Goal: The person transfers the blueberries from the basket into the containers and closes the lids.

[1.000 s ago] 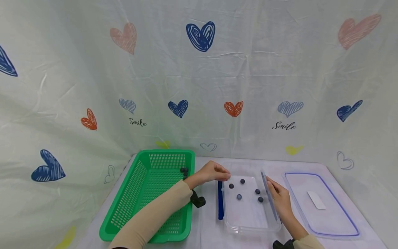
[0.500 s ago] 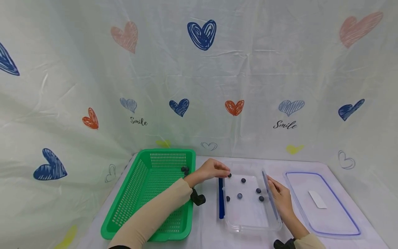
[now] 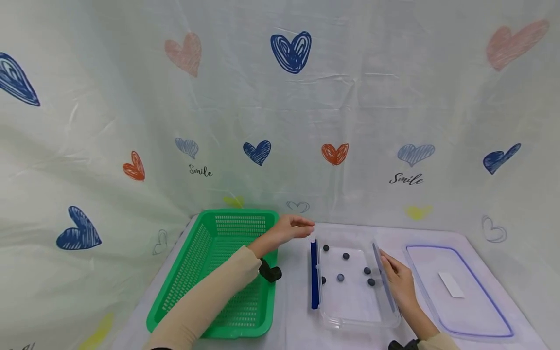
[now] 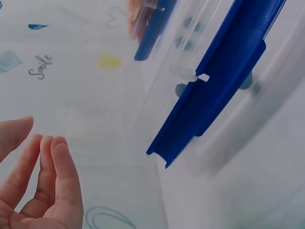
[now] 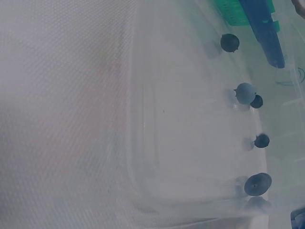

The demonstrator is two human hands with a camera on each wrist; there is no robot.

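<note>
My left hand (image 3: pixel 284 231) hovers over the gap between the green basket (image 3: pixel 153 316) and a clear plastic container (image 3: pixel 350 321). Its fingers are nearly straight and hold nothing; in the left wrist view, thumb and fingertips (image 4: pixel 61 150) stand apart. Several blueberries (image 3: pixel 341 277) lie scattered inside the container, and the right wrist view shows them close up, one blueberry (image 5: pixel 258 184) nearest. At the container's right side, my right hand (image 3: pixel 400 282) holds the raised locking flap (image 3: pixel 385 282). The blue left flap (image 3: pixel 314 277) hangs outward. Blueberries in the basket are mostly hidden by my left arm.
A clear lid (image 3: pixel 485 311) with a blue seal lies to the right, with a white label (image 3: pixel 451 285) on it. A white cloth (image 3: pixel 297 321) covers the table. Behind hangs a white curtain (image 3: pixel 280 107) printed with hearts.
My left hand has let a blueberry go into the container's far left corner, then drawn up and left, fingers opening. Another blueberry has rolled to the left wall. My right hand stays put.
</note>
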